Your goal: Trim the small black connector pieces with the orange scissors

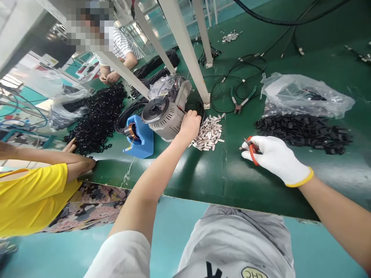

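My left hand, bare, reaches to the side of a grey rounded machine with a black round top. Its fingers are curled together beside the machine's vents, and what they hold, if anything, is hidden. Close by its fingertips lies a heap of small silvery metal connectors. In a white knitted glove with a yellow cuff, my right hand grips red-handled pliers just above the green table. A small dark bit shows by the gloved fingertips, too small to name.
Black plastic parts and a clear bag lie at right. Green-handled cutters rest near cables. A blue tape dispenser, black rings and white posts stand left. A person in yellow and another in stripes work nearby.
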Demonstrator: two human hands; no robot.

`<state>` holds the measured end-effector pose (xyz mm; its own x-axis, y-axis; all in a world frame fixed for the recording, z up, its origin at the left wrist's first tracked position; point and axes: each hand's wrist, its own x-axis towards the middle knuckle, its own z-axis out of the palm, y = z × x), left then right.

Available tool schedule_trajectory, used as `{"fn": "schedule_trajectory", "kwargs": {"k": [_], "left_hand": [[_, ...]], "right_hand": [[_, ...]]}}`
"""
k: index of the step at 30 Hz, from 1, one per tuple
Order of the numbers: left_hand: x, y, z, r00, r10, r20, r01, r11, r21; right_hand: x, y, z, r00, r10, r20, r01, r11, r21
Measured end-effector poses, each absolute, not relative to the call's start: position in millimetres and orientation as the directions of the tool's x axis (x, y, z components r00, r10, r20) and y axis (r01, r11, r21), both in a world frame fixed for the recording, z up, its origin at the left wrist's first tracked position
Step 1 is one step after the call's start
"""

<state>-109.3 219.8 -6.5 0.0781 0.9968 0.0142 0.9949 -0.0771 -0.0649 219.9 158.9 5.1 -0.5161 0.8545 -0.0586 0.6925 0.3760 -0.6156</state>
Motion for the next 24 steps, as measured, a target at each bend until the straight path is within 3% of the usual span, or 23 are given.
{"fn": "schedule_trajectory", "kwargs": {"k": [4,6,11,15,17,20,24], "left_hand": [[-105.2,223.3,-6.0,0.083,0.996,-0.011,0.979,-0.084,-0.188],[-106.3,227.1,-3.8,0.057,0.998,0.006,0.983,-0.055,-0.174],[-112.2,241.6,7.6,-0.030,0.993,0.112,0.998,0.025,0.050],[-82.7,238.8,13.4,0.059,0.973,0.223,0.875,-0.158,0.458],[-50.9,232.3,10.9,0.143,0.960,0.243,0.753,-0.265,0.603],[0.5,226.3,1.4,0.372,0.901,0.222,0.584,-0.414,0.698],[39.9,230.7,-11.2,0.372,0.895,0.248,0.588,-0.433,0.683]], "right_hand": [[220.5,159.1,5.3,-0.507,0.860,-0.063,0.711,0.376,-0.594],[220.8,159.2,4.9,-0.512,0.856,-0.066,0.713,0.381,-0.588],[220.6,160.2,2.0,-0.518,0.853,-0.061,0.711,0.390,-0.585],[219.1,158.1,-2.7,-0.573,0.820,0.005,0.674,0.475,-0.566],[218.3,155.4,-6.2,-0.608,0.791,0.070,0.645,0.544,-0.536],[217.8,152.2,-12.6,-0.637,0.761,0.124,0.624,0.603,-0.497],[217.9,151.2,-18.5,-0.623,0.766,0.159,0.616,0.605,-0.504]]}}
